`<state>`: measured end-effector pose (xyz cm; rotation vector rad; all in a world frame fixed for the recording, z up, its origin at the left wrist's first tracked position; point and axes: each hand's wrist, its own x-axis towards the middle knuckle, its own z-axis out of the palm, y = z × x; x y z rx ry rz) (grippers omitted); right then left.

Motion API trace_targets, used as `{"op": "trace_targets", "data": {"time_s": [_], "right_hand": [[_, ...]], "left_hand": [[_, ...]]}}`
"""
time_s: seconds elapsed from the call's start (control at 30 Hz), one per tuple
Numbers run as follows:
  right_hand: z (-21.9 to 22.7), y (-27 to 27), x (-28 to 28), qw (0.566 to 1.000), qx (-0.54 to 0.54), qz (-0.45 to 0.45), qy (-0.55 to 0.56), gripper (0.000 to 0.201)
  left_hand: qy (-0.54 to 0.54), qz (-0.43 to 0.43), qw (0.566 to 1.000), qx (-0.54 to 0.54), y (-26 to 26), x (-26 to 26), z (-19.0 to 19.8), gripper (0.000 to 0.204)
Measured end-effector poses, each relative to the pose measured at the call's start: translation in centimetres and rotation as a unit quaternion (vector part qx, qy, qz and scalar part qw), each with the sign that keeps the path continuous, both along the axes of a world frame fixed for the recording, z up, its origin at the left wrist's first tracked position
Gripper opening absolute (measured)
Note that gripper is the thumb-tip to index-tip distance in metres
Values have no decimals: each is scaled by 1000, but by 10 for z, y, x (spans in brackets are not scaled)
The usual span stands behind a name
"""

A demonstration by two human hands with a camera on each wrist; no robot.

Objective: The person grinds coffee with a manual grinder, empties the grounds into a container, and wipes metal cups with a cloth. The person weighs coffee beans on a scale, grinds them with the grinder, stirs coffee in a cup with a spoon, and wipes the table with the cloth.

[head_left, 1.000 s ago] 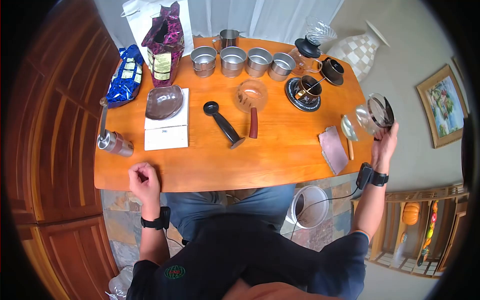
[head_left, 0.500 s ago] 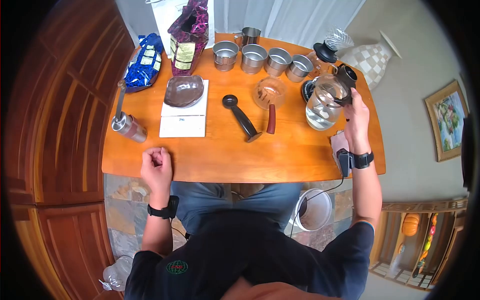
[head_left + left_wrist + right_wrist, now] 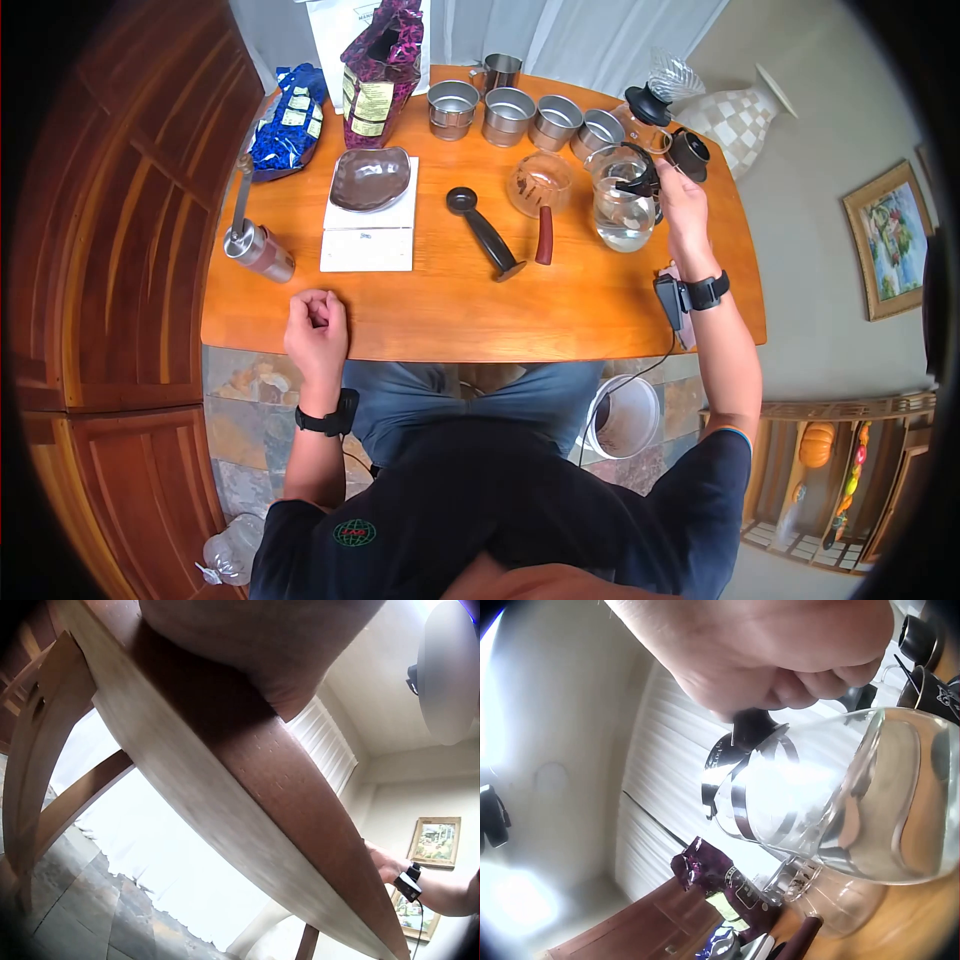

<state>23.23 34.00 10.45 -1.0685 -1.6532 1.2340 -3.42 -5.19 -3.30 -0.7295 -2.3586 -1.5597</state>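
My right hand (image 3: 685, 205) grips the black handle of a clear glass carafe (image 3: 622, 220), which holds water. In the right wrist view the curled fingers wrap that handle above the carafe (image 3: 840, 795), with a black lid and collar at its neck. Just left of it in the head view lies a small clear pot (image 3: 540, 183) with a red handle, dark bits visible in it. My left hand (image 3: 318, 335) rests at the table's front edge, fingers loosely curled, holding nothing. A hand grinder (image 3: 262, 252) and a white scale (image 3: 367, 250) bearing a brown dish (image 3: 371, 180) are near it.
A black scoop (image 3: 485, 235) lies mid-table. Several metal cups (image 3: 453, 112) line the back, beside a purple bag (image 3: 372, 105) and a blue bag (image 3: 290, 125). A glass dripper (image 3: 672, 78) stands back right. A pink cloth (image 3: 687, 335) lies under the right wrist.
My right hand has carried the carafe leftward from the table's right edge to beside the red-handled pot. My left hand stays on the table edge.
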Motion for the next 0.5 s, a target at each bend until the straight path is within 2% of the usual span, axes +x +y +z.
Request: {"op": "trace_targets", "data": {"time_s": [0.33, 0.4, 0.5], "right_hand": [[-11, 11, -18, 999, 28, 1, -27, 41], [-15, 19, -16, 996, 52, -1, -69, 44], [-21, 22, -21, 996, 72, -2, -48, 47]], "left_hand": [[16, 13, 999, -28, 0, -1, 3, 11], [18, 11, 999, -27, -1, -2, 3, 12], [14, 4, 998, -54, -2, 0, 5, 12]]}}
